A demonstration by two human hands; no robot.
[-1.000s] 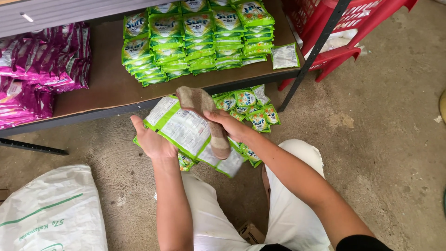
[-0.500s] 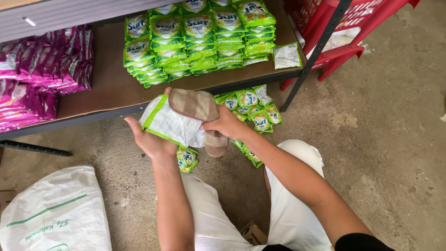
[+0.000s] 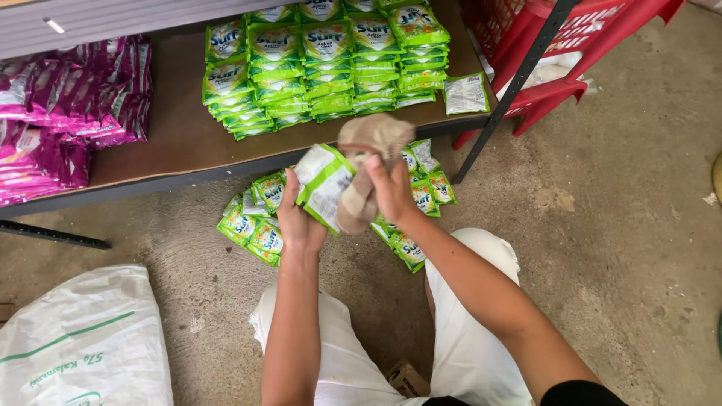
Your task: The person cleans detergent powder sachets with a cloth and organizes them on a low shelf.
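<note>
The person is crouched low by a shelf [image 3: 173, 143] and holds a green and white packet [image 3: 323, 184] up in front of them. The left hand [image 3: 297, 218] is closed around the packet's left edge, so the packet stays still and its flat side faces the other hand. The right hand [image 3: 391, 188] is closed around a brown cloth [image 3: 368, 169], and the cloth is pressed against the packet. It looks like the packet is being wiped, and that is why it is held up off the dusty floor [image 3: 602, 225].

More green packets lie in a loose pile [image 3: 256, 222] on the floor, right under the hands, close enough to grab. Up on the shelf, green packets sit in neat stacks [image 3: 323, 64], side by side. Purple packets [image 3: 68, 113] fill the left end of the shelf, kept apart from the green ones.

A big white sack [image 3: 83, 338] rests on the floor at the person's left side. A red crate [image 3: 556, 53] stands to the right of the shelf.
</note>
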